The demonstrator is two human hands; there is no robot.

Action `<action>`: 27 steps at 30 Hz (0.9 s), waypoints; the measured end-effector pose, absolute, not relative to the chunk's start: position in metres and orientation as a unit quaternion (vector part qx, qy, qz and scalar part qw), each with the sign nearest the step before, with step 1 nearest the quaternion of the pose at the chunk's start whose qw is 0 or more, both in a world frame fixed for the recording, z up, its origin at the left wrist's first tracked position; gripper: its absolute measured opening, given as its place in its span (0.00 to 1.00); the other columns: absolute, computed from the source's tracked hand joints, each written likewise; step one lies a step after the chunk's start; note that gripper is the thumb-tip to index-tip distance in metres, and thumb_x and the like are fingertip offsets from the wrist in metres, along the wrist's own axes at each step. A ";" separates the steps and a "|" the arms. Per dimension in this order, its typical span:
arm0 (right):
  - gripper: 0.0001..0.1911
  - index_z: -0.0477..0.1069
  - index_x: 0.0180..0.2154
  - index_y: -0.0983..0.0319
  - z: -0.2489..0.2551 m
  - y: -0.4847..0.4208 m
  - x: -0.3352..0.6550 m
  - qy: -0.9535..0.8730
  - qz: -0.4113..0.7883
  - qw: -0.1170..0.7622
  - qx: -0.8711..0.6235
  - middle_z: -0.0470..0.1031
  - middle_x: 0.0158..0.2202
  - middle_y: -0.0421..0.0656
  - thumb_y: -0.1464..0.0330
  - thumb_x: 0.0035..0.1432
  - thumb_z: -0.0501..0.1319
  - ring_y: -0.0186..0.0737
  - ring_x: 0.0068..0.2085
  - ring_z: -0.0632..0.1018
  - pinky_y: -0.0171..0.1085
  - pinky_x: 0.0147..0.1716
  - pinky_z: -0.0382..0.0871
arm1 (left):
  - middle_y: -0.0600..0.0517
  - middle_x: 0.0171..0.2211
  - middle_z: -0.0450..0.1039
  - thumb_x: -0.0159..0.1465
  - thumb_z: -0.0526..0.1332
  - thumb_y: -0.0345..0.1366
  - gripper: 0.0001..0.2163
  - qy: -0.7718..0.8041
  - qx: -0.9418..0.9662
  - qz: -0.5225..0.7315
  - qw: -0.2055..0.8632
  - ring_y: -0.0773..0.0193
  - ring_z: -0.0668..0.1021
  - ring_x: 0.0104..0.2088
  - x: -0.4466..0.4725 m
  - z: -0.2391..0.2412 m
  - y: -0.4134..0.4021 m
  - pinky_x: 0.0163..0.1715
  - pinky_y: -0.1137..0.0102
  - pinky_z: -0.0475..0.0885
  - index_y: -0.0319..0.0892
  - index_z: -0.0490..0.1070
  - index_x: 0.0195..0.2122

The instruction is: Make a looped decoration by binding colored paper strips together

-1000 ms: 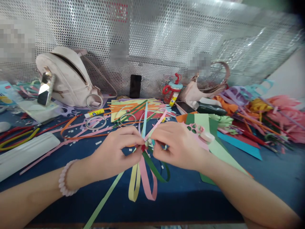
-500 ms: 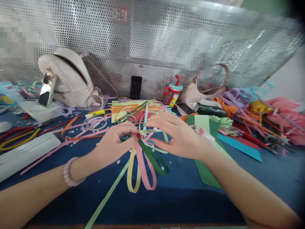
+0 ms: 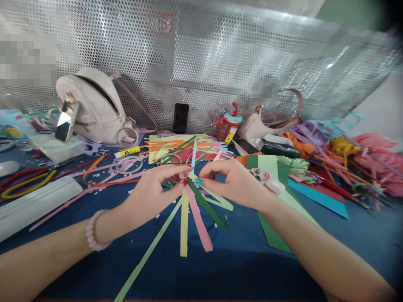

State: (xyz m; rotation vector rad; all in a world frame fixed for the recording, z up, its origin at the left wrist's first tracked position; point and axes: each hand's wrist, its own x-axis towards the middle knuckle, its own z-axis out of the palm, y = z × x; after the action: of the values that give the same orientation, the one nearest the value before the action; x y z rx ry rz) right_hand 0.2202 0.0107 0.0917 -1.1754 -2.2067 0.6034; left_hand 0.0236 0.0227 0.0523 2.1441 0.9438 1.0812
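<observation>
In the middle of the view, my left hand (image 3: 159, 186) pinches the gathered centre of a bunch of looped paper strips between thumb and fingers. A yellow loop (image 3: 184, 228), a pink loop (image 3: 200, 221) and a dark green loop (image 3: 208, 206) hang from it toward me, seen nearly edge-on. A pale green loop (image 3: 224, 201) sticks out to the right. From the same centre a long light green strip (image 3: 146, 256) trails to the near edge. My right hand (image 3: 231, 182) closes its thumb and fingertips at that centre, touching the paper; the exact join is hidden by fingers.
Behind lies a pile of coloured strips (image 3: 157, 144), with metal rings (image 3: 129, 165) and a glue stick (image 3: 127, 152) to its left. Green paper (image 3: 272, 228) and pink scissors (image 3: 258, 174) are at right. A white roll (image 3: 40, 205) lies left; a phone (image 3: 181, 118) stands behind.
My right hand has brought its spread fingers together at the bunch's centre. The hanging loops have turned from open rounds to nearly edge-on. My left hand keeps its pinch.
</observation>
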 end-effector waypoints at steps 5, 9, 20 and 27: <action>0.07 0.69 0.25 0.64 0.088 0.011 0.218 -0.819 0.257 0.253 -0.447 0.70 0.23 0.38 0.72 0.53 0.55 0.29 0.25 0.67 0.29 0.25 0.62 | 0.49 0.42 0.76 0.58 0.58 0.29 0.12 0.347 0.817 0.405 0.219 0.60 0.77 0.42 0.023 0.052 0.021 0.42 0.68 0.74 0.42 0.74 0.43; 0.07 0.68 0.24 0.64 0.090 0.010 0.217 -0.820 0.265 0.242 -0.446 0.68 0.22 0.37 0.73 0.52 0.55 0.28 0.25 0.66 0.29 0.25 0.60 | 0.49 0.42 0.77 0.58 0.57 0.28 0.13 0.340 0.832 0.398 0.185 0.61 0.77 0.42 0.023 0.054 0.019 0.42 0.69 0.73 0.41 0.74 0.43; 0.07 0.72 0.26 0.64 0.091 0.010 0.215 -0.825 0.251 0.230 -0.452 0.71 0.24 0.38 0.74 0.51 0.55 0.29 0.25 0.68 0.29 0.25 0.62 | 0.49 0.39 0.77 0.59 0.58 0.28 0.10 0.322 0.837 0.408 0.171 0.61 0.78 0.39 0.023 0.056 0.018 0.38 0.71 0.73 0.41 0.73 0.41; 0.07 0.71 0.27 0.64 0.087 0.007 0.215 -0.839 0.240 0.240 -0.426 0.73 0.25 0.38 0.74 0.52 0.55 0.29 0.26 0.70 0.29 0.27 0.63 | 0.50 0.35 0.77 0.60 0.59 0.31 0.07 0.337 0.819 0.422 0.192 0.63 0.78 0.36 0.023 0.055 0.019 0.38 0.70 0.73 0.42 0.74 0.38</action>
State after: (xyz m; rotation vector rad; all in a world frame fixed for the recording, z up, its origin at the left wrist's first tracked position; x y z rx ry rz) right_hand 0.2145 0.0072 0.0869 -1.1673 -2.2954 0.6574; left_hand 0.0234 0.0188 0.0549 2.2994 0.9471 1.1858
